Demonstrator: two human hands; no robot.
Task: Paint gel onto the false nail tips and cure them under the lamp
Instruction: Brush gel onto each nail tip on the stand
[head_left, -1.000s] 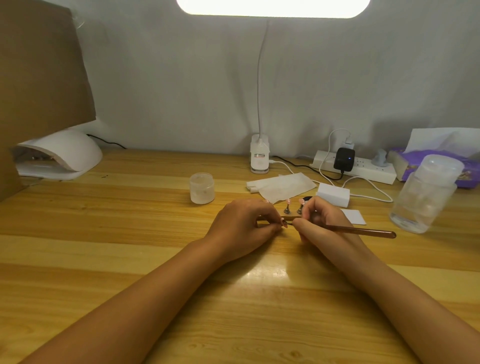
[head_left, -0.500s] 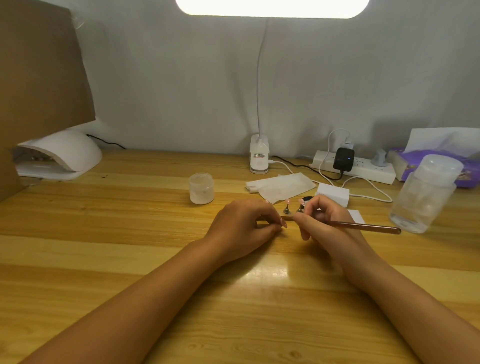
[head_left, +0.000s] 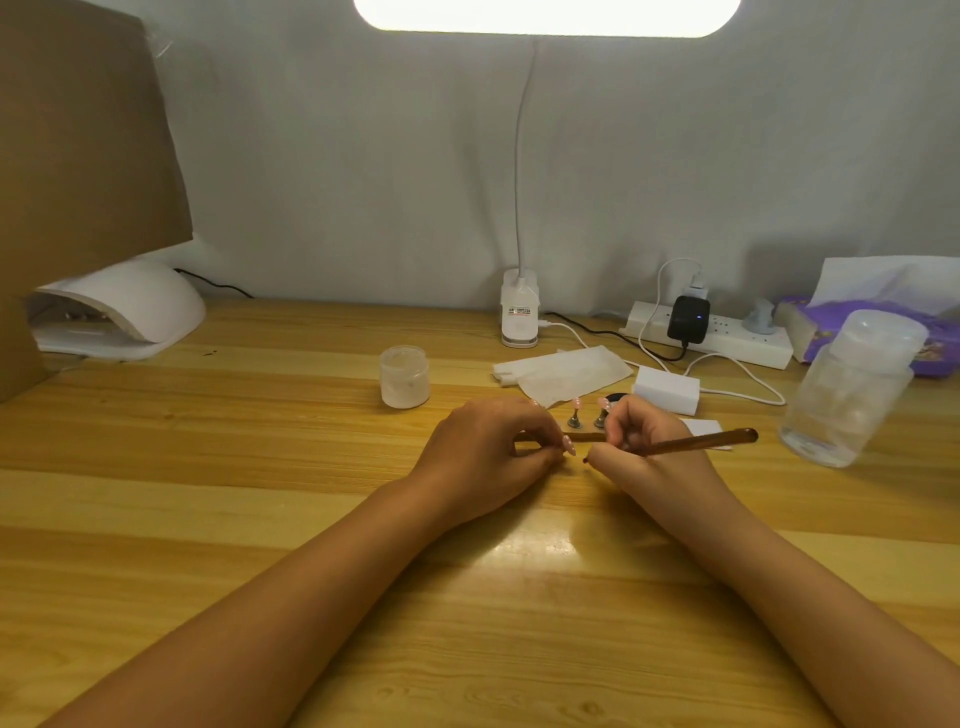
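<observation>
Left hand curled, pinching end of thin brown bar; bar runs toward right hand. Right hand grips brown brush pen-style, handle pointing right. Nail tips upright on small stands just behind bar, between hands. Frosted jar behind left hand. White curing lamp far left on table.
</observation>
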